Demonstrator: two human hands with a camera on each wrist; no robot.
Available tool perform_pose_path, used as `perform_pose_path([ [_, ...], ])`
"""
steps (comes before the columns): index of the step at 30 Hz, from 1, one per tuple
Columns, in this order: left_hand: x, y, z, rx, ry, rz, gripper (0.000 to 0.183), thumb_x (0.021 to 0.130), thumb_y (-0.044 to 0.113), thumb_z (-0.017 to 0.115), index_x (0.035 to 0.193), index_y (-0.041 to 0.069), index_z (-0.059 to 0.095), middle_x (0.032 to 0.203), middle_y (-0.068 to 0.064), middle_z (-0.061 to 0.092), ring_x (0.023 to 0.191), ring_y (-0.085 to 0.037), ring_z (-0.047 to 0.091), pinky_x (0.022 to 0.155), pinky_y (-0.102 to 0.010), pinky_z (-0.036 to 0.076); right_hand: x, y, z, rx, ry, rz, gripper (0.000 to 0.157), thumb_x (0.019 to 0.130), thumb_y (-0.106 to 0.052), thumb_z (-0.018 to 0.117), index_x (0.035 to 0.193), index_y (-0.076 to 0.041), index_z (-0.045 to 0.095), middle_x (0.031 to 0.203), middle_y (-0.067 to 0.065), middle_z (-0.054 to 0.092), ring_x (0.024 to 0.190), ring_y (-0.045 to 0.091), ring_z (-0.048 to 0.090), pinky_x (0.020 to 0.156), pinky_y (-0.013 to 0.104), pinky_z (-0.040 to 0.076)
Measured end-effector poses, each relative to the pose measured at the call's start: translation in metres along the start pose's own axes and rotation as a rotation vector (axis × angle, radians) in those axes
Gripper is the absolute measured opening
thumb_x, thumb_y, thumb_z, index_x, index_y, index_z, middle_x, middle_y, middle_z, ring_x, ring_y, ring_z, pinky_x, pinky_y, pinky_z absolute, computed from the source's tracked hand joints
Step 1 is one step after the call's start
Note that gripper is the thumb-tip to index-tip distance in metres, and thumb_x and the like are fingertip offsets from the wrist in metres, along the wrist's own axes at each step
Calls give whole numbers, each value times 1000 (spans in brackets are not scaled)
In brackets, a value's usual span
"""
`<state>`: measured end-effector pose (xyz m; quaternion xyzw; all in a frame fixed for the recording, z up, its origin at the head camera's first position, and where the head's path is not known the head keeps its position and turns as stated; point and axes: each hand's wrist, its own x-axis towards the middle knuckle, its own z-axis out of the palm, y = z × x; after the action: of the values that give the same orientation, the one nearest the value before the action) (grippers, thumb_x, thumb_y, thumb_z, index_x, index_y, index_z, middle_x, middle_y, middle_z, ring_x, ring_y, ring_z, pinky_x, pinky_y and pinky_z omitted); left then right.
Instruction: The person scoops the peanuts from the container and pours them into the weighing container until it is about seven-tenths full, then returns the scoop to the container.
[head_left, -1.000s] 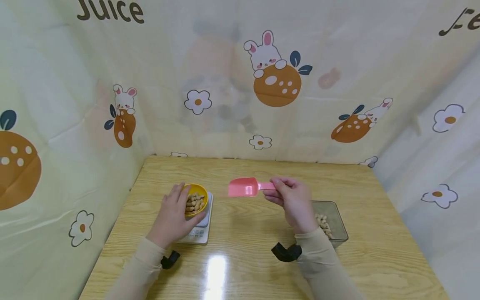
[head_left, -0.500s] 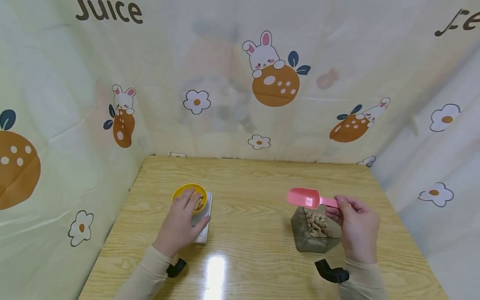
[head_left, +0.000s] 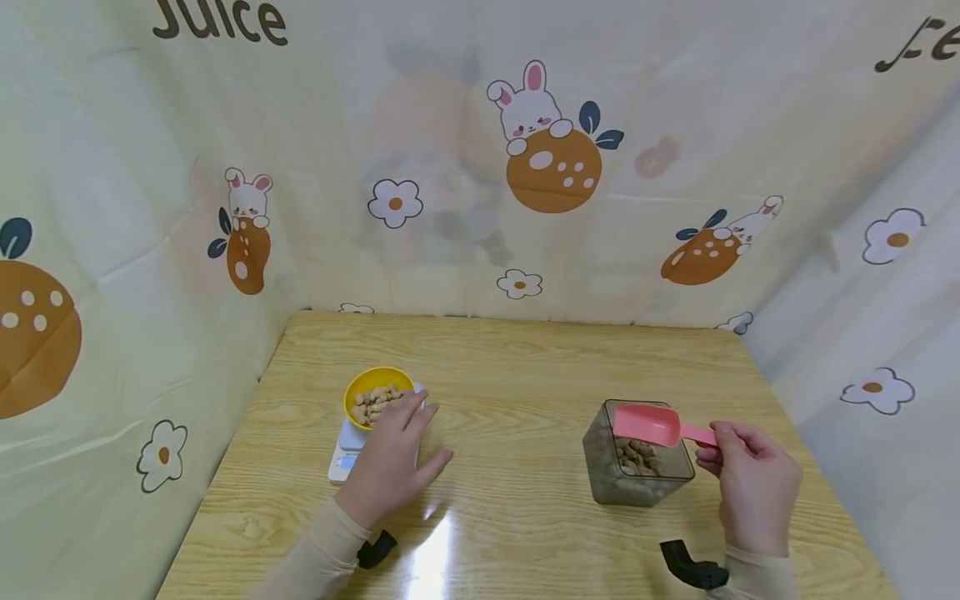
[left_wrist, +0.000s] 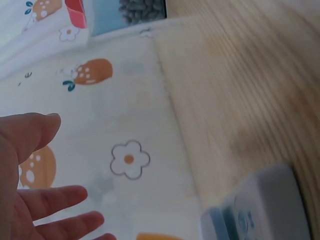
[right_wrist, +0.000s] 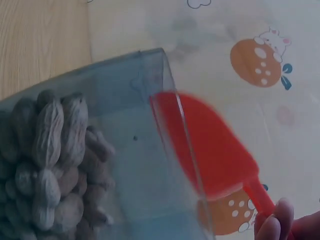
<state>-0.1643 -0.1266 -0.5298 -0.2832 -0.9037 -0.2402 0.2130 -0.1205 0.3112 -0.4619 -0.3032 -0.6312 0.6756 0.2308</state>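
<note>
My right hand pinches the handle of a pink scoop. The scoop's bowl shows no peanuts in it and overlaps the top of a clear grey square container in the head view. Peanuts fill the lower part of that container. My left hand has its fingers spread and holds nothing. It hovers by the right side of a yellow bowl with peanuts inside. Under the bowl is a white kitchen scale, partly hidden by the left hand.
The wood-grain table carries the scale on the left and the container on the right. A printed curtain with rabbits and flowers rises behind the table and along both sides. Black straps sit at the wrists.
My right hand has carried the scoop right, from mid-table to over the container. My left hand has drawn away from the yellow bowl, toward the right and nearer the body.
</note>
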Motion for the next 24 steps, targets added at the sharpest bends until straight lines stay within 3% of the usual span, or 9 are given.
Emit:
perform_pose_path([
  [4,-1,10,4,-32,-36,-3,67,93,40,84,144,1,63,154,-23,58,142,-44,58,116,-69,46,3,7,-7,-88,15,0,19,106,-15,68,90,-14,79,71,-9,75,54,7,70,55,21,61],
  [9,-2,19,9,-58,-80,-12,68,93,42,84,144,2,62,154,-22,58,144,-45,56,119,-70,43,3,14,-9,-462,-49,-78,29,110,-22,61,118,-1,78,72,-15,69,56,2,68,55,20,59],
  [11,-3,22,10,-62,-75,-5,70,92,41,85,144,1,62,153,-23,58,144,-48,55,119,-72,42,4,15,-8,-617,-70,-141,37,110,-27,60,126,3,76,77,-7,72,58,1,67,54,20,56],
  [14,-2,25,12,-59,-65,2,71,91,41,86,144,0,62,153,-23,59,144,-51,54,119,-72,41,3,14,-9,-783,-96,-204,42,110,-35,59,129,-2,76,95,13,79,71,10,68,57,25,52],
  [17,-2,28,13,-48,-51,1,72,91,41,87,144,0,62,153,-23,58,144,-51,55,117,-73,42,1,12,-9,-920,-139,-262,52,112,-42,53,142,-3,68,127,24,74,101,31,69,76,42,54],
  [20,-2,32,14,-24,-44,-16,73,92,43,85,146,0,60,154,-24,57,145,-51,54,118,-73,42,-5,8,-8,-997,-194,-339,63,113,-44,49,156,3,51,147,35,57,130,55,53,99,66,46],
  [24,-4,38,14,13,-25,-39,75,94,44,82,150,1,57,158,-25,54,147,-49,52,118,-72,41,-21,5,-1,-1027,-227,-519,71,114,-41,49,163,8,34,155,46,40,139,70,35,111,81,28],
])
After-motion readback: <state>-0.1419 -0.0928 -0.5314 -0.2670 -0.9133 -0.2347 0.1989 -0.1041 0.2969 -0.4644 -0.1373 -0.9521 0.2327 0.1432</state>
